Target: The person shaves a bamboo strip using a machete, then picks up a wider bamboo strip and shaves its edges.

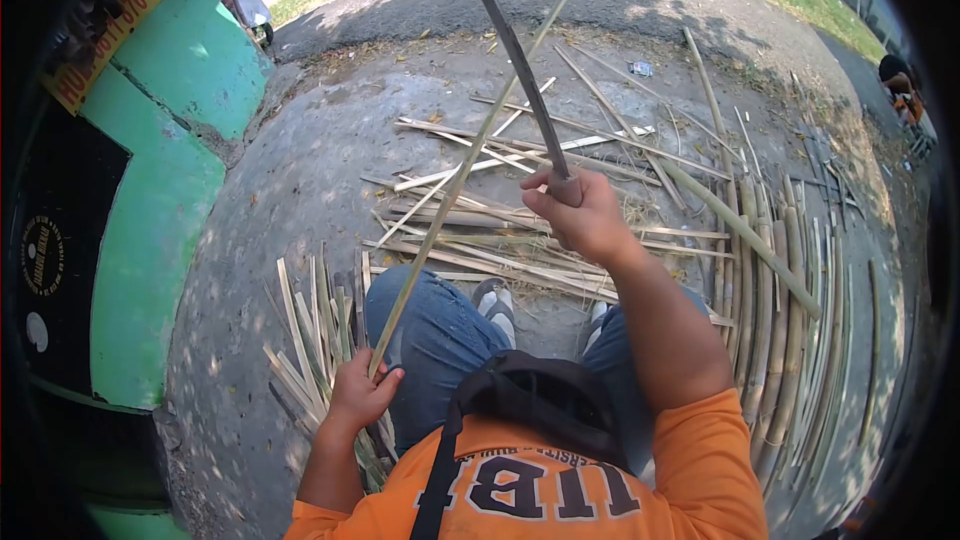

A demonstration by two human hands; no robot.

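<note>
A long, thin bamboo strip (440, 220) slants up and to the right from my left hand (362, 390), whose fingers are closed round its lower end beside my left knee. My right hand (585, 215) is wrapped round the handle of a long dark blade (515, 55), held up in front of me and tilted to the upper left. The blade's far end runs out of the top of the view. Blade and strip cross in the view; whether they touch I cannot tell. Split bamboo strips (500, 252) lie on the ground beyond my knees.
Bamboo poles (790, 340) lie side by side at the right. More split pieces (305, 330) are at my left. A green wall (150, 270) stands on the left. Beyond the concrete runs a road (400, 25). Another person (905, 95) is at the far right edge.
</note>
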